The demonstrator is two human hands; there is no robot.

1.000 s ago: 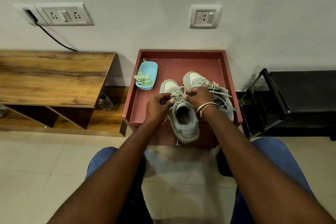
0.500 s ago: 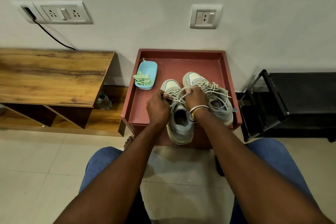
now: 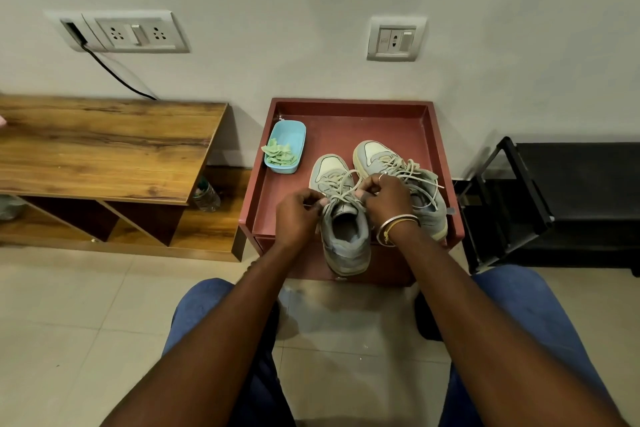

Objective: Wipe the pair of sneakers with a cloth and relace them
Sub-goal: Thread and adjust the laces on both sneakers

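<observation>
Two grey-blue sneakers with cream toes stand on a red tray-top stand (image 3: 346,121). The left sneaker (image 3: 344,232) hangs its heel over the front edge. My left hand (image 3: 298,215) pinches one end of its cream lace (image 3: 341,184) at the left eyelets. My right hand (image 3: 384,198), with bangles on the wrist, pinches the other lace end at the right eyelets. The right sneaker (image 3: 408,173) lies behind my right hand with loose laces spread over it. A green cloth (image 3: 278,154) sits in a blue tub (image 3: 289,140) at the tray's left.
A wooden bench (image 3: 104,146) stands to the left, with a bottle (image 3: 206,196) on its lower shelf. A black rack (image 3: 554,198) is on the right. Wall sockets and a black cable are above. My knees in blue jeans are over the tiled floor.
Both hands have shifted slightly along the left sneaker's laces, still pinching them. The sneaker sits a little farther onto the tray than a second ago.
</observation>
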